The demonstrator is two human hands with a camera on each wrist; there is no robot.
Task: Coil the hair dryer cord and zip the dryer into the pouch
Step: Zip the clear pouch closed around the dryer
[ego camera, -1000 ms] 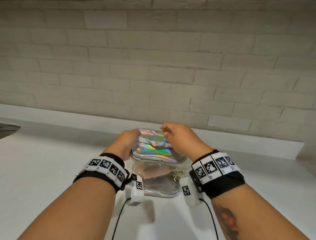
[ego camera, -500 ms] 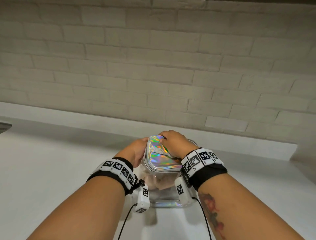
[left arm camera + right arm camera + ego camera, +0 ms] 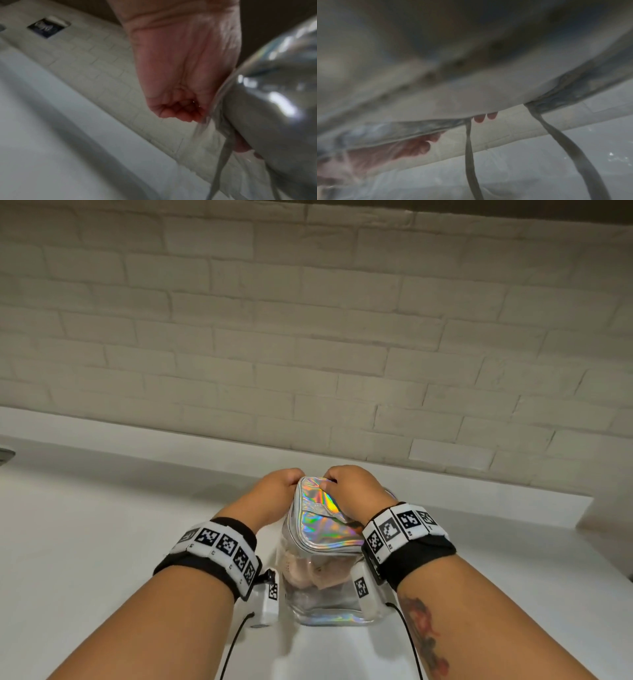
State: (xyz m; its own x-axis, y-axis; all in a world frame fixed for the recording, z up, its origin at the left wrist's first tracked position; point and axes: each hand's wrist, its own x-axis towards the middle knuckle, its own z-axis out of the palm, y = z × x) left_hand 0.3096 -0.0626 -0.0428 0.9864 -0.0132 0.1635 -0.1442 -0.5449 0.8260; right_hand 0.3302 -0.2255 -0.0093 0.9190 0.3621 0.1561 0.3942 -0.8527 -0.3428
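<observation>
A pouch with a holographic top and clear sides stands on the white counter between my wrists. The pink hair dryer shows through its clear near side; the cord is not visible. My left hand has its fingers curled against the pouch's far left top edge, also seen in the left wrist view beside the pouch. My right hand grips the far end of the top. The right wrist view is a blur of the pouch, with fingertips and two hanging straps.
A white brick wall with a low ledge runs behind the counter. A dark object sits at the far left edge. A wall outlet appears in the left wrist view. Black cables trail from both wrist cameras.
The pouch has been tipped from lying low to standing upright, its holographic top folded over toward me. Both hands have drawn together at its far top end.
</observation>
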